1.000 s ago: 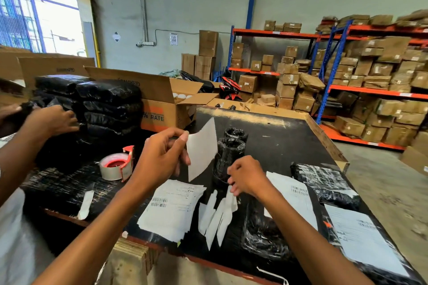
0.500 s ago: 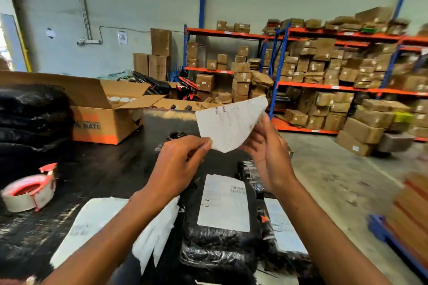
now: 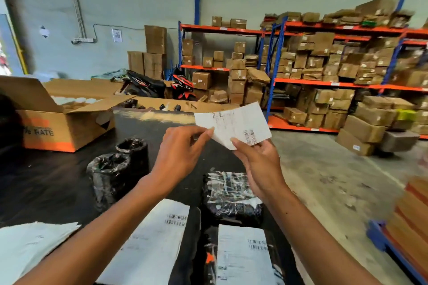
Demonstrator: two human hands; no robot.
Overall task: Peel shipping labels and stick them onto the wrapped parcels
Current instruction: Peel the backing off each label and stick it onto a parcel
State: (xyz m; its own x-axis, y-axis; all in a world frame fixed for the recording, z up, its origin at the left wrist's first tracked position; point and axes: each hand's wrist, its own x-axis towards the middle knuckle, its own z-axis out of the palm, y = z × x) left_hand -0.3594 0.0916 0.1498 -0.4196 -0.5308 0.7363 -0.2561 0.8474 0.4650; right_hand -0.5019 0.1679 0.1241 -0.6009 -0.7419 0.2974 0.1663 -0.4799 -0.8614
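I hold a white shipping label (image 3: 234, 122) up in front of me with both hands, above the black table (image 3: 46, 183). My left hand (image 3: 180, 152) pinches its left lower edge. My right hand (image 3: 259, 162) grips its lower corner by the barcode. Below them lies a black wrapped parcel (image 3: 231, 194) with no label on it. Two more wrapped parcels near me carry white labels (image 3: 152, 238) (image 3: 243, 257). Two black wrapped cylinders (image 3: 115, 169) stand upright to the left.
A stack of white label sheets (image 3: 30, 245) lies at the lower left. An open cardboard box (image 3: 62, 122) sits on the table's far left. Shelves of cartons (image 3: 324, 65) fill the back right. A blue pallet frame with boards (image 3: 398, 238) is on the floor at right.
The view has swung right and down a little. The label has turned so its barcode faces me, and my left hand's fingers have shifted along its lower edge.
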